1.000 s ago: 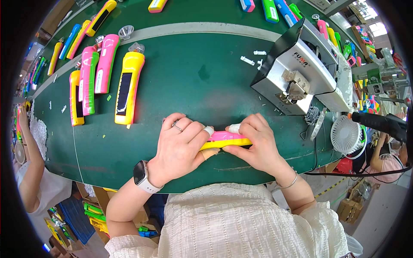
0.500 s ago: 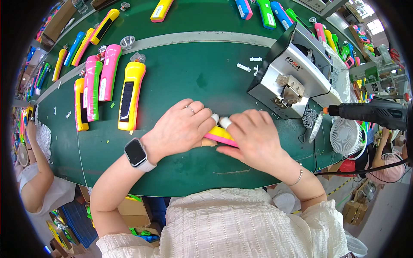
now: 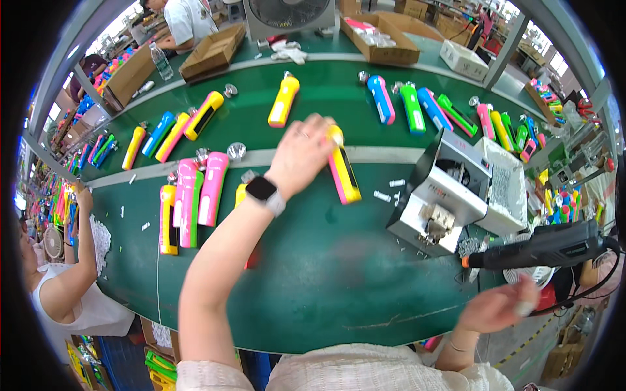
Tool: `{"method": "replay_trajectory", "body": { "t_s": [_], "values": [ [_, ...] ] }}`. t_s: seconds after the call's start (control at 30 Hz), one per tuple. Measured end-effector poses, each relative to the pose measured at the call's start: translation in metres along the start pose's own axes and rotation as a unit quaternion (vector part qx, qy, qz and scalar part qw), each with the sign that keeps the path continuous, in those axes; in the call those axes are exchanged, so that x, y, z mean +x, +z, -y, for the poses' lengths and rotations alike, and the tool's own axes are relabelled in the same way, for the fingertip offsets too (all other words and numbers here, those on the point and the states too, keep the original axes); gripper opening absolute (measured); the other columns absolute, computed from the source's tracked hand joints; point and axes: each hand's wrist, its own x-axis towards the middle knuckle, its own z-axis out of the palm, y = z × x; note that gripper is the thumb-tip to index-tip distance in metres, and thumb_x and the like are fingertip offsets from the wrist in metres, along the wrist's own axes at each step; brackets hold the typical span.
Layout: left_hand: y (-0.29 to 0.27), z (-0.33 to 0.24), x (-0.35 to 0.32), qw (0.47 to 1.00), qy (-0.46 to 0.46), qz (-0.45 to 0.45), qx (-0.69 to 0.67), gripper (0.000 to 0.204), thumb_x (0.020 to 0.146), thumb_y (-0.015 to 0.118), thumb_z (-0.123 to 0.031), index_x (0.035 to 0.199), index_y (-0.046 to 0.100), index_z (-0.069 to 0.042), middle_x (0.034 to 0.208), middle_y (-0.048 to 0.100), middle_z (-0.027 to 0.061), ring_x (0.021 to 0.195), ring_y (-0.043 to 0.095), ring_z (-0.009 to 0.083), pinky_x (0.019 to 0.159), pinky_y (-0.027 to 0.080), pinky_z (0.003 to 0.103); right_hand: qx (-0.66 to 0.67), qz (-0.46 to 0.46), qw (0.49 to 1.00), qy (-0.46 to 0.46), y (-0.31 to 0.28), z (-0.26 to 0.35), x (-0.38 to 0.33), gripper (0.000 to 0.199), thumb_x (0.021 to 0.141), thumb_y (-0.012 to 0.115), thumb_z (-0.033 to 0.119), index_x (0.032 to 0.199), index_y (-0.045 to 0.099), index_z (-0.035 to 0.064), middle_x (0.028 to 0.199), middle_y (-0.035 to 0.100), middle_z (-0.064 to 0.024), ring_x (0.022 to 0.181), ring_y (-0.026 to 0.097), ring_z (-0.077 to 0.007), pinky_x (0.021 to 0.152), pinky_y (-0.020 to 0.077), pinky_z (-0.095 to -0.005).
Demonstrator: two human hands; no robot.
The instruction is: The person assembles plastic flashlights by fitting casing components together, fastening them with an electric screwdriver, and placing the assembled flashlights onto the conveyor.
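Observation:
My left hand point(image 3: 301, 154) reaches out over the green belt point(image 3: 326, 274) and grips a pink and yellow flashlight point(image 3: 343, 172) by its top end. The flashlight hangs tilted just above the white stripe of the belt. A dark watch point(image 3: 263, 191) sits on that wrist. My right hand point(image 3: 497, 306) is low at the right edge of the belt, blurred, just under a black electric screwdriver point(image 3: 541, 246). Whether it holds anything is unclear.
A grey screw-feeder box point(image 3: 438, 195) stands right of the flashlight. Pink, green and yellow flashlights point(image 3: 190, 202) lie at the left, with several more across the far lane. Cardboard boxes point(image 3: 212, 51) and a fan point(image 3: 287, 14) are at the back. A co-worker point(image 3: 65, 287) sits at the left.
Both hands were together at the near edge on the pink and yellow flashlight. Now the left hand has carried it forward to the white stripe, and the right hand has dropped back to the right.

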Motion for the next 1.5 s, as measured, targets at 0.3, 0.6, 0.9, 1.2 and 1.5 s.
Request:
{"method": "replay_trajectory", "body": {
  "t_s": [0.3, 0.6, 0.9, 1.2, 1.5],
  "values": [
    [0.059, 0.091, -0.005, 0.797, -0.599, 0.066, -0.042, 0.064, 0.068, 0.073, -0.045, 0.117, 0.056, -0.008, 0.114, 0.056, 0.0146, 0.107, 0.055, 0.0338, 0.09, 0.047, 0.045, 0.553, 0.201, 0.757, 0.284, 0.02, -0.032, 0.055, 0.087, 0.087, 0.055, 0.055, 0.146, 0.013, 0.0069, 0.115, 0.052, -0.0191, 0.086, 0.061, -0.0274, 0.074, 0.0513, -0.0404],
    [-0.06, -0.076, -0.017, 0.983, -0.074, 0.077, -0.149, 0.048, 0.059, 0.08, -0.028, 0.094, 0.056, -0.005, 0.083, 0.057, 0.011, 0.079, 0.057, 0.0301, 0.068, 0.047, 0.041, 0.634, 0.189, 0.701, 0.267, 0.087, 0.03, 0.073, 0.071, 0.083, 0.058, 0.057, 0.128, 0.037, 0.0065, 0.073, 0.044, -0.0021, 0.054, 0.046, -0.0137, 0.055, 0.0421, -0.0308],
    [-0.062, -0.142, -0.067, 0.964, -0.034, 0.105, -0.243, 0.058, 0.064, 0.075, -0.032, 0.112, 0.058, -0.005, 0.098, 0.059, 0.0057, 0.09, 0.056, 0.0224, 0.074, 0.045, 0.034, 0.541, 0.24, 0.724, 0.354, 0.124, 0.029, 0.073, 0.054, 0.095, 0.043, 0.045, 0.126, 0.039, 0.001, 0.072, 0.047, -0.0043, 0.054, 0.047, -0.0121, 0.052, 0.0425, -0.0277],
    [-0.06, -0.129, -0.071, 0.933, -0.057, 0.154, -0.32, 0.047, 0.064, 0.077, -0.024, 0.106, 0.062, -0.008, 0.102, 0.06, 0.006, 0.091, 0.059, 0.0242, 0.074, 0.046, 0.036, 0.627, 0.202, 0.719, 0.22, 0.1, 0.049, 0.046, 0.072, 0.085, 0.053, 0.061, 0.129, 0.035, 0.0077, 0.073, 0.046, -0.0034, 0.054, 0.047, -0.0137, 0.054, 0.0434, -0.0297],
    [-0.061, -0.131, -0.068, 0.93, -0.064, 0.155, -0.328, 0.045, 0.067, 0.075, -0.028, 0.106, 0.063, -0.009, 0.101, 0.061, 0.0049, 0.091, 0.058, 0.0231, 0.073, 0.046, 0.035, 0.502, 0.235, 0.767, 0.323, 0.127, 0.027, 0.076, 0.058, 0.092, 0.046, 0.054, 0.126, 0.041, 0.0071, 0.074, 0.046, -0.0034, 0.057, 0.048, -0.0126, 0.057, 0.0421, -0.0281]
  ]
}}
